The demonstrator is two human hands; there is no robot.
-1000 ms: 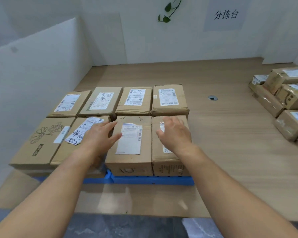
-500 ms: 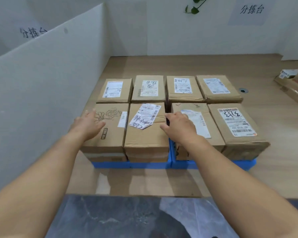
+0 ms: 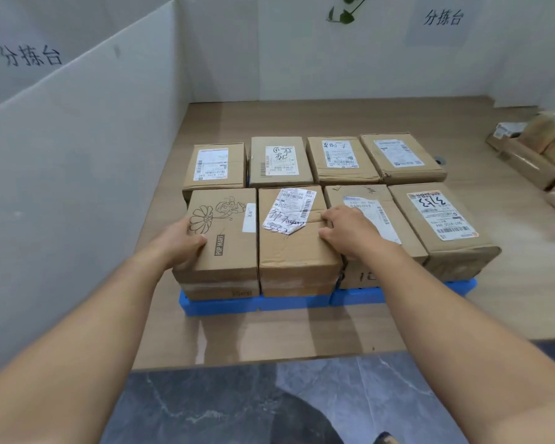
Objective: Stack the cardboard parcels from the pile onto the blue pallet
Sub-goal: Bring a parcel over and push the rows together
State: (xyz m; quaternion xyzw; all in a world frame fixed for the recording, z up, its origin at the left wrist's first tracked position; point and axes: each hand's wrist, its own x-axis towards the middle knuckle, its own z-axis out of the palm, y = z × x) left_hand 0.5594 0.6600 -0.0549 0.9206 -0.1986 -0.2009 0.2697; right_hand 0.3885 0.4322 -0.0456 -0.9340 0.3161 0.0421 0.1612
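White walls (image 3: 302, 59) & partition (image 3: 77, 155), wood table (image 3: 302, 116), grey marble floor (image 3: 205, 405).

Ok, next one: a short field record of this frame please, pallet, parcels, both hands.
pallet: blue pallet, on wooden table
top layer: eight parcels, two rows of four
left hand: grips left edge of POP MART parcel
right hand: fingers curled over right edge of crumpled-label parcel
pile: at table's right edge, partly out of frame

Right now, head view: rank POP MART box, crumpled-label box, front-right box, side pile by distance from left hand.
1. POP MART box, front left, held by the left hand.
2. Crumpled-label box, just right of it.
3. Front-right box, right end of the pallet.
4. Side pile, far right, off it.
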